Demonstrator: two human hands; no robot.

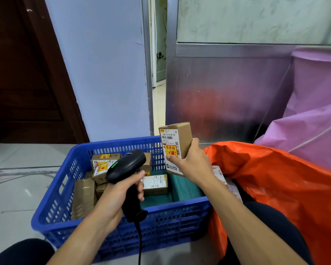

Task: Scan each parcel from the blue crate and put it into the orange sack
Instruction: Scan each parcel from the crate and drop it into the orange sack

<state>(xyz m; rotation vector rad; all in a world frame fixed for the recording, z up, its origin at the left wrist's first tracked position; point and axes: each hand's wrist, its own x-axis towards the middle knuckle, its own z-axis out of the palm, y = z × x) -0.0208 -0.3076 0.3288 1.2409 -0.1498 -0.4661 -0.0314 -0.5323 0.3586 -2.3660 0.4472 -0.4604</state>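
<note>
- While the right hand (191,161) clamps the lower end of the upright parcel (177,144), thumb on the labelled face and fingers behind, the grip sits low. The box is held above the far right corner of the blue crate (161,226), so it could tip out and drop among the unscanned ones.
- The thumb lies on the lower part of the label. If it slides up over a barcode, the read would likely fail.
- The left hand (120,190) is wrapped round the handle of the scanner (126,165), which shows a green light. I cannot tell whether a read has registered, and sacking the parcel unread would be the real error.
- The scanner head hangs over the parcels in the crate (155,183), several with labels facing up. A stray beam might log one of those instead.
- The scanner's cord (139,243) trails over the crate's near edge and could snag on a swing.
- The orange sack (275,178) slumps open just right of the crate. A careless toss could miss its near edge and land on the floor (17,188) or in the purple bag (313,111) behind it.
</note>
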